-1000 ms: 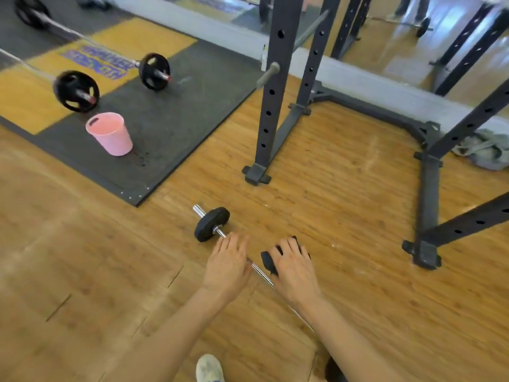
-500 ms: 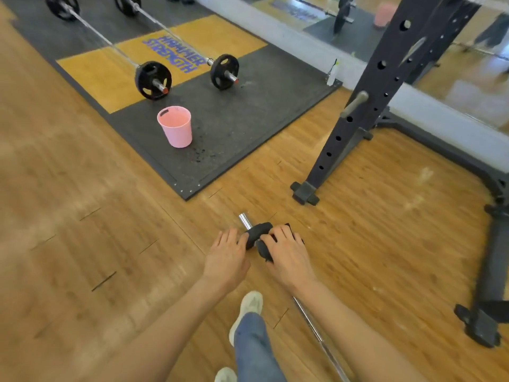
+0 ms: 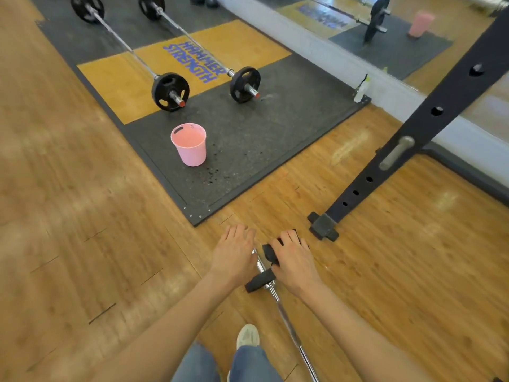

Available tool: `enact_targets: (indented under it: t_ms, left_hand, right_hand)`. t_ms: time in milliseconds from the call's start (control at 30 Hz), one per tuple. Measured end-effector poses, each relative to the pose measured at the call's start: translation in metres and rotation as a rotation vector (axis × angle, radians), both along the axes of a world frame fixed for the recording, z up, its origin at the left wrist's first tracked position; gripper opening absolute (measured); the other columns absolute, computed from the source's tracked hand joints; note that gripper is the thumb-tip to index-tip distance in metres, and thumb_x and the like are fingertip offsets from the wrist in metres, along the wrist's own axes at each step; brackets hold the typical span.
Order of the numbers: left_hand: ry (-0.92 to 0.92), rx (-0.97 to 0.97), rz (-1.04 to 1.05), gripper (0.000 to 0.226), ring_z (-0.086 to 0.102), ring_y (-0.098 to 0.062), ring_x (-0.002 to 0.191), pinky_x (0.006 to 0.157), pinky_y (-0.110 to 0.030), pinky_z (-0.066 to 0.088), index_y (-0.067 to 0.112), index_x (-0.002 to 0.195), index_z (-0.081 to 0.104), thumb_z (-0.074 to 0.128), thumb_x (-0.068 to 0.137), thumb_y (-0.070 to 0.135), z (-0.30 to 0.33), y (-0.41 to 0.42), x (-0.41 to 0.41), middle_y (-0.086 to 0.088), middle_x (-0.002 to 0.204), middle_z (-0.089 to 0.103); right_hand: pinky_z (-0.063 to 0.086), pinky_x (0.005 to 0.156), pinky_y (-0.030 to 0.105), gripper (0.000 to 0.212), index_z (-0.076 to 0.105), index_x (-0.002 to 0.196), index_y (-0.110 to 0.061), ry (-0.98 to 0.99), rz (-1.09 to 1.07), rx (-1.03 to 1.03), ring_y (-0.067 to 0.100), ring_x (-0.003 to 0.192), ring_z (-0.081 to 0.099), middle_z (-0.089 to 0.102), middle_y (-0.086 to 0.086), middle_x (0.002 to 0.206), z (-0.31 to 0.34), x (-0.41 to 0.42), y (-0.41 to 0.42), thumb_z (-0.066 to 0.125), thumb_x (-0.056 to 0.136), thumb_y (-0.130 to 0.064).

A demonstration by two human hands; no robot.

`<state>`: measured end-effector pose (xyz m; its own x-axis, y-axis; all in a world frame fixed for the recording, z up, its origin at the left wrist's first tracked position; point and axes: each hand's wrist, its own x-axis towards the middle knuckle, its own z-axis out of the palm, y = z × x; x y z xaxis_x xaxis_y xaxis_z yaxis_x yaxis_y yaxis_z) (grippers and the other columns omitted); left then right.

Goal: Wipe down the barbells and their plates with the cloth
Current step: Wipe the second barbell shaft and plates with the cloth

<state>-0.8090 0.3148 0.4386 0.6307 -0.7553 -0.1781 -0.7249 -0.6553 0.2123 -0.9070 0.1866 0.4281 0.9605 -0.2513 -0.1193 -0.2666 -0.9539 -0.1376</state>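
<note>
Lying on the wooden floor (image 3: 82, 188), just off the near corner of the rubber mat (image 3: 248, 150): one chrome barbell (image 3: 286, 321), running from between the hands back toward the person's legs.

- Small black plate (image 3: 260, 280): on the barbell near its far end, standing on edge, between the two wrists.
- Left hand (image 3: 234, 255): palm down, fingers straight and together, resting over the bar's far end; holds nothing that can be seen.
- Right hand (image 3: 293, 260): fingers curled over a dark cloth (image 3: 268, 252), bunched just right of the bar beyond the plate. Whether the cloth touches the bar cannot be told.
- Two further barbells on the mat: nearer barbell (image 3: 124, 45) with its black plate (image 3: 170, 91), farther barbell (image 3: 192, 40) with its black plate (image 3: 245, 84); both lie across the yellow panel.
- Pink bucket (image 3: 190, 147): upright on the mat, toward its near corner, with dark specks beside it.
- Black rack upright (image 3: 413, 133): foot on the floor, right of the hands.
- Spray bottle (image 3: 361, 89): at the mat's far right corner, against the mirror wall.
- One pale shoe (image 3: 248, 336) and jeans at the lower edge.
</note>
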Motion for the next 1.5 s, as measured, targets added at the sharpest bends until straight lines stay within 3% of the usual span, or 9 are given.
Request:
enact_targets:
  t_ms: [133, 300, 500, 600, 733, 900, 1167, 1500]
  left_hand:
    - [0.008, 0.026, -0.014, 0.053, 0.036, -0.022, 0.135, 0.118, -0.032, 0.020, 0.017, 0.151, 0.031, 0.045, 0.103, 0.037, -0.003, -0.016, 0.047, -0.004, 0.144, 0.039]
    - [0.060, 0.034, -0.067, 0.048, 0.040, -0.023, 0.131, 0.117, -0.033, 0.020, 0.016, 0.144, 0.040, 0.050, 0.100, 0.033, -0.009, -0.040, 0.120, -0.005, 0.138, 0.042]
    - [0.069, 0.064, -0.189, 0.049, 0.037, -0.022, 0.137, 0.123, -0.036, 0.014, 0.015, 0.145, 0.037, 0.047, 0.102, 0.036, -0.012, -0.062, 0.234, -0.005, 0.139, 0.042]
    - [0.044, 0.063, -0.248, 0.051, 0.035, -0.022, 0.138, 0.122, -0.035, 0.012, 0.015, 0.148, 0.035, 0.046, 0.103, 0.036, 0.000, -0.070, 0.287, -0.004, 0.140, 0.041]
    - [0.031, 0.053, -0.257, 0.060, 0.028, -0.023, 0.144, 0.123, -0.036, 0.008, 0.014, 0.156, 0.025, 0.044, 0.104, 0.037, 0.007, -0.075, 0.345, -0.005, 0.145, 0.038]
    - [0.048, 0.052, -0.257, 0.061, 0.024, -0.024, 0.149, 0.124, -0.038, 0.008, 0.014, 0.156, 0.024, 0.044, 0.104, 0.037, 0.004, -0.094, 0.391, -0.006, 0.150, 0.037]
    - [0.061, 0.039, -0.222, 0.061, 0.023, -0.023, 0.149, 0.123, -0.038, 0.006, 0.013, 0.157, 0.023, 0.044, 0.104, 0.036, -0.007, -0.171, 0.456, -0.006, 0.153, 0.035]
    - [0.102, 0.036, -0.121, 0.059, 0.024, -0.023, 0.149, 0.124, -0.038, 0.009, 0.013, 0.156, 0.025, 0.045, 0.104, 0.034, -0.007, -0.324, 0.550, -0.005, 0.154, 0.036]
  right_hand:
    - [0.041, 0.072, 0.034, 0.035, 0.069, 0.095, -0.013, -0.001, -0.038, -0.008, 0.027, 0.096, 0.057, 0.061, 0.004, 0.096, -0.003, 0.049, -0.020, 0.083, 0.064, -0.013]
    - [0.037, 0.088, 0.037, 0.037, 0.063, 0.119, -0.013, 0.005, -0.080, 0.001, 0.028, 0.117, 0.048, 0.057, 0.006, 0.117, -0.011, 0.117, -0.034, 0.071, 0.083, -0.014]
    - [0.040, 0.087, 0.039, 0.033, 0.066, 0.113, -0.012, 0.009, -0.228, 0.024, 0.029, 0.113, 0.050, 0.059, 0.007, 0.112, -0.016, 0.213, -0.042, 0.073, 0.080, -0.014]
    - [0.043, 0.080, 0.038, 0.037, 0.068, 0.108, -0.015, -0.004, -0.291, 0.020, 0.027, 0.106, 0.054, 0.060, 0.004, 0.105, -0.012, 0.255, -0.043, 0.081, 0.073, -0.016]
    - [0.038, 0.090, 0.038, 0.038, 0.060, 0.124, -0.017, 0.020, -0.302, 0.049, 0.026, 0.119, 0.045, 0.056, 0.003, 0.119, -0.008, 0.301, -0.048, 0.068, 0.087, -0.018]
    - [0.039, 0.088, 0.037, 0.031, 0.062, 0.116, -0.017, 0.036, -0.286, 0.028, 0.026, 0.115, 0.048, 0.056, 0.003, 0.114, -0.005, 0.344, -0.069, 0.067, 0.085, -0.019]
    - [0.043, 0.072, 0.038, 0.037, 0.069, 0.101, -0.013, 0.035, -0.232, 0.006, 0.030, 0.096, 0.057, 0.062, 0.006, 0.097, -0.016, 0.419, -0.154, 0.084, 0.066, -0.014]
    - [0.042, 0.091, 0.039, 0.044, 0.063, 0.126, -0.013, 0.041, -0.135, 0.018, 0.029, 0.119, 0.050, 0.059, 0.006, 0.119, -0.005, 0.519, -0.320, 0.071, 0.083, -0.017]
